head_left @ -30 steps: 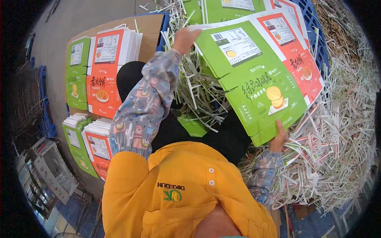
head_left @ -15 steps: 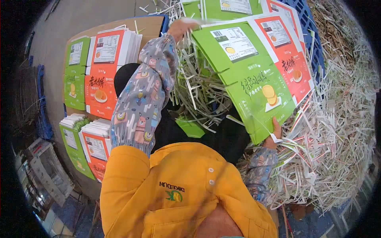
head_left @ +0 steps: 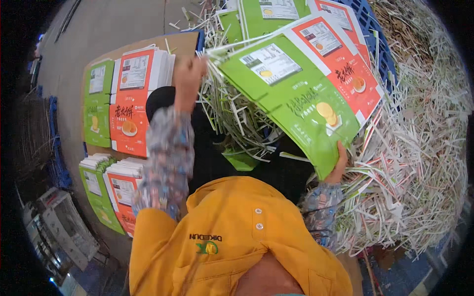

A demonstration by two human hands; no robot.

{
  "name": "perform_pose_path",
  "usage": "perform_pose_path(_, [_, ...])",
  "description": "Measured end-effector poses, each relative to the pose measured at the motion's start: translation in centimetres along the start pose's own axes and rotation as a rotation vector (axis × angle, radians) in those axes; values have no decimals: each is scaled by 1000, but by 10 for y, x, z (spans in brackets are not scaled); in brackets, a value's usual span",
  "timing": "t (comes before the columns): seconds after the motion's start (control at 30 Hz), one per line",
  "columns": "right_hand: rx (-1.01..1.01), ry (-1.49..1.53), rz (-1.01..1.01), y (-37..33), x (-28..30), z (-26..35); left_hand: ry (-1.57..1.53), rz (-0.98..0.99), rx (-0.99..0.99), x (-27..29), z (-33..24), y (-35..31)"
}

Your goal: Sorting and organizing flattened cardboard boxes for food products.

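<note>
A stack of flat printed cardboard box sheets point(head_left: 289, 98), green with a red part at the right, lies slanted in front of me. My right hand point(head_left: 338, 165) grips its lower right corner, with fingers showing over the edge. To the left of the stack, my left hand point(head_left: 190, 84) is raised and smeared by motion. A thin white paper strip point(head_left: 229, 48) runs from the stack's upper left edge toward the fingers of that hand. Whether they hold it cannot be made out. Below the stack, loose paper strips point(head_left: 242, 121) hang over my dark lap.
Trimmed green and red stacks point(head_left: 129, 98) stand on a cardboard sheet point(head_left: 173, 43) at the left, with more stacks point(head_left: 116, 190) nearer. More printed sheets point(head_left: 271, 12) lie at the far side by a blue plastic crate point(head_left: 368, 22). A large heap of paper shreds point(head_left: 410, 163) fills the right.
My left hand has moved left and toward me, away from the stack's upper left corner. The stack has tilted slightly and shifted left in view. My right hand keeps its grip.
</note>
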State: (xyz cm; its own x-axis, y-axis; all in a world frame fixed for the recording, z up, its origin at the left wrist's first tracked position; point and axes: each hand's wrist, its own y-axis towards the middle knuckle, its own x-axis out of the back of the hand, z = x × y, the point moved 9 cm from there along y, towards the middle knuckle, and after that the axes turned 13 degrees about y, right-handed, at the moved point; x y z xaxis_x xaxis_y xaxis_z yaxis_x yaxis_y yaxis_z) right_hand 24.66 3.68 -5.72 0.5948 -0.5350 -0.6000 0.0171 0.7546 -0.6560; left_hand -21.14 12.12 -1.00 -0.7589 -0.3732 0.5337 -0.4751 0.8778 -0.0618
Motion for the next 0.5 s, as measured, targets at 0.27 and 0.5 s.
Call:
perform_pose_path(0.27, [-62, 12, 56, -1, -44, -118, -945, 452, 584, -130, 0, -157])
perform_pose_path(0.5, [-650, -867, 326, -42, -40, -135, -784, 327, 541, -129, 65, -138])
